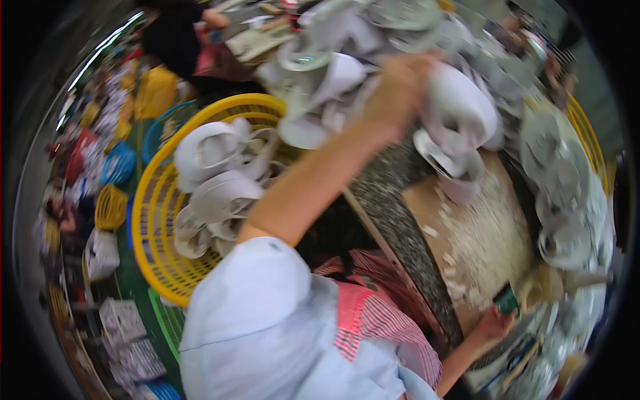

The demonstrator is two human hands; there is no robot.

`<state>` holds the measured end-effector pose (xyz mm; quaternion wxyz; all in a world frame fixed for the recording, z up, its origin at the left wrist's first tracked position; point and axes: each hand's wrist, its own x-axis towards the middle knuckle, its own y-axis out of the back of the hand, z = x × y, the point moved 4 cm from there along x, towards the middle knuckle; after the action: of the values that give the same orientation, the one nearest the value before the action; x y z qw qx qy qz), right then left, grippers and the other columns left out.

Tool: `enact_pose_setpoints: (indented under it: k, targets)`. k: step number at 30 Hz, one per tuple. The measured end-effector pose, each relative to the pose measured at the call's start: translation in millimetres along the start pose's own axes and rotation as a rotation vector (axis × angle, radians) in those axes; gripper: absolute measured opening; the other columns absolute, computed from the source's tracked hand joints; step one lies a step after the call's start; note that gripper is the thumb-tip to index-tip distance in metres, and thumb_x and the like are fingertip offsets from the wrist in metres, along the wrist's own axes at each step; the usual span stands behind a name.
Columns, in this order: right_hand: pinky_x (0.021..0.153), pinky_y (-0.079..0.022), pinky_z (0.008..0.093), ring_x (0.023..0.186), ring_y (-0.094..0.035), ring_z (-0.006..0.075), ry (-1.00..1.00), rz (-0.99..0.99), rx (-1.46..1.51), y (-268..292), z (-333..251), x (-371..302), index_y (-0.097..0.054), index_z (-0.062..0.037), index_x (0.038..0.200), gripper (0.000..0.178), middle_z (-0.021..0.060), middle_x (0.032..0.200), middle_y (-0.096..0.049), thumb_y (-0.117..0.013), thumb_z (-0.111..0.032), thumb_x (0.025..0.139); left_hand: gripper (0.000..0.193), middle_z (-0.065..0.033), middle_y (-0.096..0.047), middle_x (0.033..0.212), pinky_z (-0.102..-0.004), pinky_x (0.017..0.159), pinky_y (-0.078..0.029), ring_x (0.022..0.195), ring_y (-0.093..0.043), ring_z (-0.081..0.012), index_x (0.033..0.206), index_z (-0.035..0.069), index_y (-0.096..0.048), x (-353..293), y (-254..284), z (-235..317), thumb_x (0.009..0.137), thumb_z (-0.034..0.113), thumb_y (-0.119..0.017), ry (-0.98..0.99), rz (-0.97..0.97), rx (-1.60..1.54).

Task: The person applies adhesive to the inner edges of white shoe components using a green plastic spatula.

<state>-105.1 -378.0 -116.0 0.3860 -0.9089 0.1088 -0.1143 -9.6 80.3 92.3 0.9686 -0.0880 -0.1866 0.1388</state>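
Observation:
My left arm reaches across to a heap of white curved plastic shells [333, 77] on the far side of the bench. Motion smears my left hand [412, 79], so its fingers cannot be made out; it is at the upper edge of a blurred white shell [460, 110]. Low on the right, my right hand [495, 325] is closed around a small dark green block [507, 299] with a paler edge. Below the blurred shell, a brown board [427, 200] carries a spread of pale shavings and small white scraps [493, 233].
A round yellow basket [150, 247] on my left holds several white shells. More shells, stacked in clear wrapping [563, 200], line the bench's right side. A person in dark clothes [170, 40] is at the upper left. Other baskets and bundles cover the floor beyond.

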Motion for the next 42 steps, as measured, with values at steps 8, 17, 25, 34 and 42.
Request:
enact_pose_setpoints:
  k: [8, 17, 25, 34, 42]
  targets:
    - [0.052, -0.040, 0.0272, 0.052, -0.047, 0.0125, -0.016, -0.067, 0.099, -34, 7, 2, -0.043, -0.0031, 0.111, 0.029, 0.0091, 0.082, -0.057, -0.045, -0.011, 0.083, 0.021, -0.0089, -0.059, 0.083, -0.0325, 0.067, -0.044, 0.081, -0.056, -0.0209, 0.096, 0.005, -0.055, 21, 73, -73, 0.082, 0.020, -0.050, -0.180, 0.232, 0.920]
    - [0.050, -0.040, 0.0263, 0.050, -0.046, 0.0125, 0.017, -0.021, 0.096, -39, 3, 1, -0.044, -0.0026, 0.109, 0.028, 0.0102, 0.075, -0.056, -0.046, -0.009, 0.082, 0.026, -0.0108, -0.058, 0.092, -0.0325, 0.077, -0.042, 0.087, -0.053, -0.0264, 0.097, 0.001, -0.055, -42, -64, -55, 0.073, 0.009, -0.060, -0.646, -0.488, 1.016]
    - [0.051, -0.040, 0.0260, 0.051, -0.048, 0.0140, 0.021, -0.034, 0.073, -41, 4, -1, -0.043, -0.0001, 0.108, 0.029, 0.0113, 0.076, -0.057, -0.047, -0.008, 0.080, 0.028, -0.0078, -0.059, 0.091, -0.0306, 0.074, -0.042, 0.088, -0.052, -0.0172, 0.085, 0.003, -0.057, -20, -104, -84, 0.081, 0.030, -0.056, 0.218, -0.521, -0.133]
    - [0.050, -0.040, 0.0266, 0.051, -0.048, 0.0144, 0.018, -0.035, 0.050, -41, 2, -1, -0.044, 0.0001, 0.107, 0.029, 0.0115, 0.075, -0.057, -0.048, -0.008, 0.080, 0.025, -0.0082, -0.056, 0.092, -0.0334, 0.080, -0.041, 0.088, -0.052, -0.0225, 0.103, 0.003, -0.053, -11, -44, -119, 0.079, 0.005, -0.048, -0.194, -0.023, 0.777]
    - [0.044, -0.041, 0.0234, 0.057, -0.054, 0.0147, 0.282, 0.158, -0.351, -68, -49, -4, -0.052, 0.0036, 0.096, 0.018, 0.0098, 0.075, -0.057, -0.050, 0.000, 0.078, 0.034, -0.0148, -0.061, 0.081, -0.0361, 0.068, -0.044, 0.075, -0.057, -0.0311, 0.095, 0.001, -0.058, -9, -78, -93, 0.068, 0.015, -0.042, -0.233, -0.593, 1.009]
